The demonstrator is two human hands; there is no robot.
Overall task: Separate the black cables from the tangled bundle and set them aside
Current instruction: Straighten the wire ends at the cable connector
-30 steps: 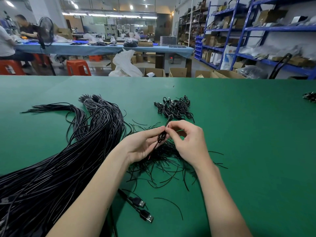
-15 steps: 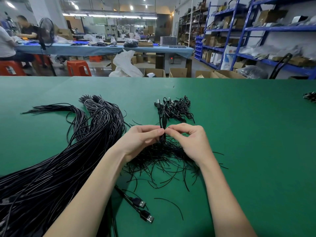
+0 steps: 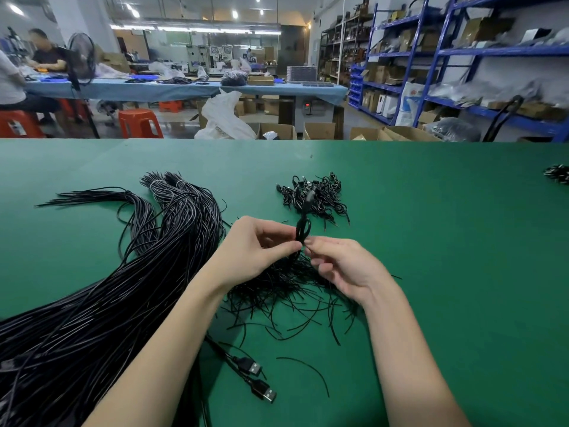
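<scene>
A short black cable [image 3: 303,223], folded into a loop, stands upright between my hands. My left hand [image 3: 255,248] pinches its lower end with thumb and fingertips. My right hand [image 3: 341,266] touches the same spot with curled fingertips; I cannot tell how firmly it holds. Below both hands lies a tangle of thin black wire pieces [image 3: 289,294]. A pile of small coiled black cables [image 3: 311,195] lies just beyond the held one. A big bundle of long black cables [image 3: 101,291] sweeps across the left of the green table [image 3: 446,241].
Two black USB plugs [image 3: 258,380] lie near my left forearm. Another small cable heap [image 3: 558,173] sits at the far right edge. Beyond the table are cardboard boxes, red stools, a blue-covered bench with seated people, and blue shelving.
Both hands lifted the folded cable slightly higher and away from me, toward the small coiled pile. The loop now stands taller above my fingertips.
</scene>
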